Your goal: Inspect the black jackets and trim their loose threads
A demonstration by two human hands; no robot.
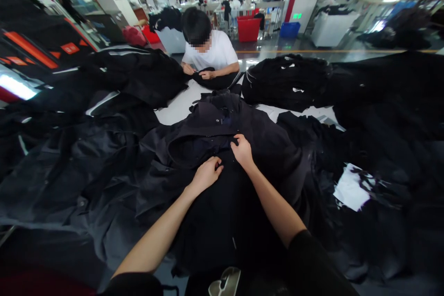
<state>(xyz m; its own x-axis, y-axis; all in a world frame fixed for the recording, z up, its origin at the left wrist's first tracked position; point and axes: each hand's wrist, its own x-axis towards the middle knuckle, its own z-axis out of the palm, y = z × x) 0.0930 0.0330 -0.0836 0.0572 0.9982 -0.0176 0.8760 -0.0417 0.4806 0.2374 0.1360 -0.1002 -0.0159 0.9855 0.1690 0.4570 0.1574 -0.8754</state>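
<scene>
A dark jacket (263, 129) with small round snaps lies spread in front of me, its opening gaping toward the left. My left hand (208, 173) is closed, fingers curled on the near edge of that opening. A little higher and to the right, my right hand (242, 150) pinches the jacket's edge between thumb and fingers. Cloth hides part of the fingertips of both hands. Black fabric with a short white thread (234, 243) hangs below them, between my forearms.
Piles of dark garments (132, 74) cover the left side, and a bundled black heap (287, 78) lies at the back right. White scraps (352, 187) rest on dark cloth at right. Across the white table (180, 106), a person in a white shirt (220, 51) handles black fabric.
</scene>
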